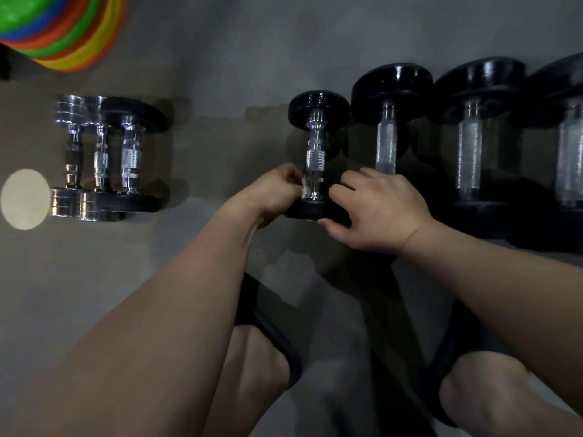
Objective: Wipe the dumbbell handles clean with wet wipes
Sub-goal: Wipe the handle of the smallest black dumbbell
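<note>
A small black-plated dumbbell (315, 152) with a chrome knurled handle lies on the grey floor in the middle. My left hand (277, 190) pinches a small white wet wipe (303, 188) against the near end of that handle. My right hand (375, 209) rests on the dumbbell's near plate, thumb under its edge and fingers curled toward the handle. Three larger black dumbbells (386, 143) lie in a row to the right, by the wall.
Three small dumbbells (101, 159), two chrome and one black-plated, lie together at the left. A stack of coloured cones (60, 29) sits in the top left corner. A pale round disc (25, 199) lies at the left edge. My feet in black sandals (271, 339) stand below.
</note>
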`<state>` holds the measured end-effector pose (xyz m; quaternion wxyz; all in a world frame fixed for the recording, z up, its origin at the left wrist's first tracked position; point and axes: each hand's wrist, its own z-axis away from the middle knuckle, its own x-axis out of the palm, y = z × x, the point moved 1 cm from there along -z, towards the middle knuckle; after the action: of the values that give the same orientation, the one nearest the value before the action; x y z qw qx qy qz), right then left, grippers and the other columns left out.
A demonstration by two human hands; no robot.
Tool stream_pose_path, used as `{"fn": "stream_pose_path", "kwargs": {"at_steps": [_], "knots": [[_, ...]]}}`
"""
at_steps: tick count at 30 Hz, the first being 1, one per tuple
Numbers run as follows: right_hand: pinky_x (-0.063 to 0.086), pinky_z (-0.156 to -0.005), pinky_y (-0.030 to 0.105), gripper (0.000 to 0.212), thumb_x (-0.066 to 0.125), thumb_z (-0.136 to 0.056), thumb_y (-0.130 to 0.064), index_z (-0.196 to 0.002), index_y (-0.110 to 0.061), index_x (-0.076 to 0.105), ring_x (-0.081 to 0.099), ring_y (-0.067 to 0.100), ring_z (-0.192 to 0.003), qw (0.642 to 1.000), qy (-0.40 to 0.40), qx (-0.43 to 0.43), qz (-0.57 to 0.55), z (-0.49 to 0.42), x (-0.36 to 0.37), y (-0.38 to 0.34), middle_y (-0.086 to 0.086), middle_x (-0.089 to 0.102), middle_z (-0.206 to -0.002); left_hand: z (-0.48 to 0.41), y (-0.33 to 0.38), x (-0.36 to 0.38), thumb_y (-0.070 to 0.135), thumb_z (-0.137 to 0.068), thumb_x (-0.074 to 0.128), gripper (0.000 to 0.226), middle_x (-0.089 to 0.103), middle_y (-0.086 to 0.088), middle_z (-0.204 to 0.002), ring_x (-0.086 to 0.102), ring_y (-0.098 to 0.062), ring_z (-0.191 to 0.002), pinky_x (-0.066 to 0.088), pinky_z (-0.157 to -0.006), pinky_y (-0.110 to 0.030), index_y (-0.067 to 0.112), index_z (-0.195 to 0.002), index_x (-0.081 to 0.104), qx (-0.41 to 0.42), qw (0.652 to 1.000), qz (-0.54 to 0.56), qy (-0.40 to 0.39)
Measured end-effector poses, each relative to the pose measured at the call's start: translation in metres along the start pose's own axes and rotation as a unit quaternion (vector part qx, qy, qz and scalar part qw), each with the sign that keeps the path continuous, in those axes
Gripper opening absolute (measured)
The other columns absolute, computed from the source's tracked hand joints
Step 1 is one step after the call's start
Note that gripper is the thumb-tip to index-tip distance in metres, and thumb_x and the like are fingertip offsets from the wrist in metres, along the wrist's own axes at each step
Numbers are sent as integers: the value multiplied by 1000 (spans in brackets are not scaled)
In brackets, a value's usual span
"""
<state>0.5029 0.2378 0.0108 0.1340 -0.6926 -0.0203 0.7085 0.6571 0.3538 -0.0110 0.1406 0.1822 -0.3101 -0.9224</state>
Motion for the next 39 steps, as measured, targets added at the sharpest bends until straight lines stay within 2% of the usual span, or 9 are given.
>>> {"fn": "stream_pose_path", "kwargs": {"at_steps": [4,6,9,16,21,24,32,35,39], "knots": [[31,-61,30,44,58,-82,-64,-86,-21,64,62,27,-82,1000,0,-4,-1,1,0,1,0,59,-85,13,3,-12,7,-88,74,9,68,0,-73,62,-8,-67,50,-66,-21,7,-85,66,-13,998,63,-6],[30,-60,29,44,57,-82,-63,-85,-20,65,62,27,-82,1000,-3,-2,-1,2,0,1,1,59,-84,15,10,-11,17,-81,83,17,67,-1,-68,61,-10,-65,50,-66,-25,11,-76,69,-26,1000,-8,15],[30,-57,30,44,60,-81,-60,-84,-17,66,61,28,-78,1000,1,-2,-6,3,0,1,3,59,-82,8,21,2,32,-72,90,33,64,1,-60,57,-10,-53,47,-52,-23,16,-67,62,-44,988,-106,108],[39,-56,31,44,64,-78,-60,-85,-17,68,62,28,-76,1000,13,2,-18,0,2,1,4,61,-81,-1,20,18,40,-75,85,36,61,6,-61,55,-9,-56,38,-52,-22,16,-66,59,43,954,-139,261],[30,-58,30,44,58,-79,-61,-82,-18,66,62,27,-78,1000,15,2,-13,1,0,2,2,60,-83,6,16,15,25,-83,77,13,66,9,-81,62,-9,-74,51,-70,-27,23,-87,65,76,959,-131,239],[29,-58,29,44,59,-79,-61,-82,-18,66,62,27,-78,1000,14,2,-14,1,0,2,3,60,-82,13,18,12,9,-88,62,20,70,11,-83,65,-6,-77,54,-75,-26,25,-89,73,97,973,-153,142],[29,-57,29,43,62,-79,-61,-82,-19,66,62,27,-77,1000,7,5,-10,1,0,0,2,60,-82,15,19,0,13,-82,76,6,73,-2,-80,68,-16,-72,57,-63,-30,15,-84,71,57,978,-172,104],[30,-57,29,43,60,-80,-62,-84,-19,66,62,26,-79,1000,4,2,-12,1,-1,1,1,60,-84,8,9,1,7,-83,77,10,71,0,-77,63,-9,-62,54,-59,-24,13,-83,69,37,984,-72,159],[29,-57,28,44,57,-80,-63,-86,-20,66,62,27,-80,1000,5,2,-7,1,-2,1,1,60,-86,-2,4,8,-1,-91,63,17,71,-6,-86,67,-19,-78,58,-78,-38,16,-89,66,29,982,88,163]]}}
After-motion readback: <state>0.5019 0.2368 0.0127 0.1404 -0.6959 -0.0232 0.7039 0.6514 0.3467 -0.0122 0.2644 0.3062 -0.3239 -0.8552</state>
